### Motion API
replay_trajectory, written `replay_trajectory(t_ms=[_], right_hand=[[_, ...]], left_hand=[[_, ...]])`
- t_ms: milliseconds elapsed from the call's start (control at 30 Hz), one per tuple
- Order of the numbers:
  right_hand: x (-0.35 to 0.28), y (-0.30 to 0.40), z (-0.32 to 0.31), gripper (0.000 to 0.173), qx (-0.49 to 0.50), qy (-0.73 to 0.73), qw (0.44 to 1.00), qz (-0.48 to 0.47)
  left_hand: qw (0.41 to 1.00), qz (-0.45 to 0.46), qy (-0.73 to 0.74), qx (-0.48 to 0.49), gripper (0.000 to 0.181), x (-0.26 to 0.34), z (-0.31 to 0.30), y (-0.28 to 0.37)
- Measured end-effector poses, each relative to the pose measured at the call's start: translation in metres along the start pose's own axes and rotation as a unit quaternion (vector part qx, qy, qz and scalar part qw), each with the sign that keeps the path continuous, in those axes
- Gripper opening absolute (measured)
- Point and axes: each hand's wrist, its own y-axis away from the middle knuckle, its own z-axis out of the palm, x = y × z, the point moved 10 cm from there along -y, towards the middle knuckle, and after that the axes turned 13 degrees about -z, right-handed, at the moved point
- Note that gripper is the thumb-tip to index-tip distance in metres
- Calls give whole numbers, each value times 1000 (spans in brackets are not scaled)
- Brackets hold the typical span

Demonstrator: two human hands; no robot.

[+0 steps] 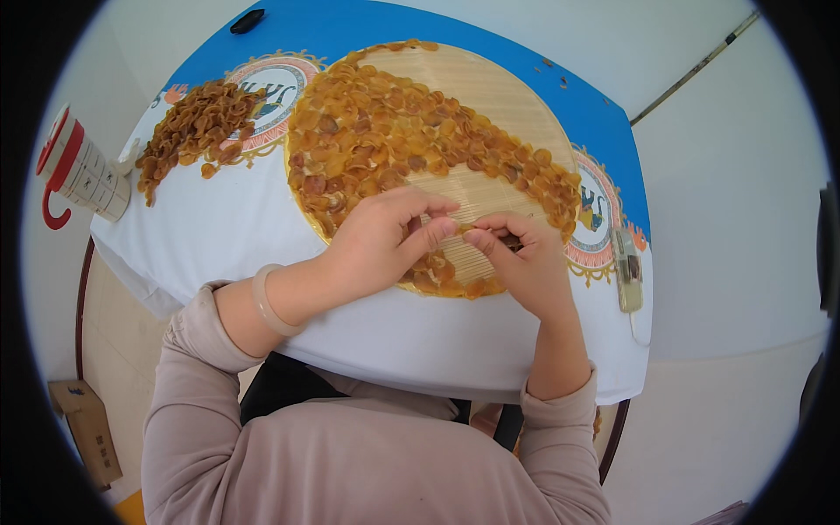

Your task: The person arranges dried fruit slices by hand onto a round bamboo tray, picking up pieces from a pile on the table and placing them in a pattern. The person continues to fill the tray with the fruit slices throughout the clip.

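Note:
A small amber dried fruit piece (465,228) is pinched between the fingertips of both hands above the round woven bamboo tray (453,190). My left hand (387,239) comes in from the left, its thumb at one end of the piece and its forefinger raised. The thumb and forefinger of my right hand (525,256) hold the other end. Darker pieces (512,242) show under the curled right fingers; whether they are held is unclear. Flattened, overlapping dried fruit pieces (380,131) cover the tray's left side and a curved band to its right edge.
A loose heap of browner dried fruit pieces (200,125) lies left of the tray. Further left stands a white and red cup (85,167) with a handle. A phone (628,270) with a cable lies at right. A black object (247,21) sits at the back of the blue and white tablecloth (394,341).

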Motion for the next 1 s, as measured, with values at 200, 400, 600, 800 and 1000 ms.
replay_trajectory(t_ms=[200, 400, 600, 800, 1000], right_hand=[[3, -3, -11, 16, -99, 189, 977, 21], [11, 1, 2, 19, -138, 257, 956, 23], [19, 3, 3, 21, -158, 324, 932, 41], [12, 0, 0, 21, -126, 271, 954, 23], [16, -1, 9, 20, -144, 278, 950, 13]], left_hand=[[999, 8, 36, 37, 21, 4, -10, 0], [999, -9, 39, 35, 19, 3, -10, 0], [999, 0, 38, 37, 18, 5, -11, 0], [999, 13, 26, 43, 16, 8, -12, 1], [998, 25, 27, 47, 16, 9, -11, 2]])
